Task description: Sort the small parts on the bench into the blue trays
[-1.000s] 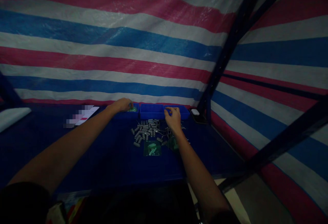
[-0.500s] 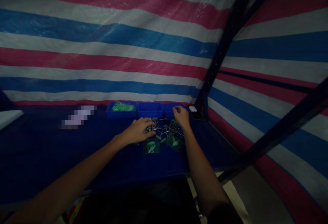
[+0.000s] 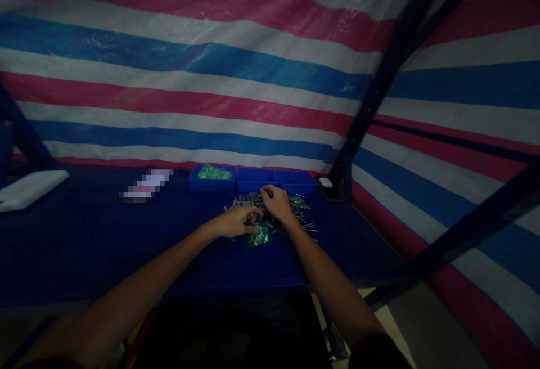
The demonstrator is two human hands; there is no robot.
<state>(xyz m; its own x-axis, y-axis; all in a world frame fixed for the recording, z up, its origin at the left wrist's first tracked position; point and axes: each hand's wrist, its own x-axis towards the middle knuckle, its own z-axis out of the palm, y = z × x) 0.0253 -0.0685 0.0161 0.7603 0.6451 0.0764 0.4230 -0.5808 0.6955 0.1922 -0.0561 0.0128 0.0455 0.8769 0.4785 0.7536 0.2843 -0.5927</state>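
Note:
A heap of small grey cylinders with wire leads (image 3: 247,201) lies on the dark blue table (image 3: 126,245). My left hand (image 3: 236,223) rests at the heap's near edge, fingers curled onto a small clear bag with green parts (image 3: 258,236). My right hand (image 3: 275,202) is over the heap, fingers pinched together on a small piece that I cannot make out. The two hands almost touch. Loose wire pins (image 3: 307,224) lie to the right of the hands.
Three blue trays stand in a row at the back: the left tray (image 3: 211,178) holds green bags, the middle tray (image 3: 255,179) and the right tray (image 3: 297,181) look dark inside. A white slab (image 3: 29,188) lies far left. A dark frame post (image 3: 371,104) rises right.
My left hand came back from the left tray to the heap and then onto the green bag. My right hand came back from the right tray to the middle of the heap.

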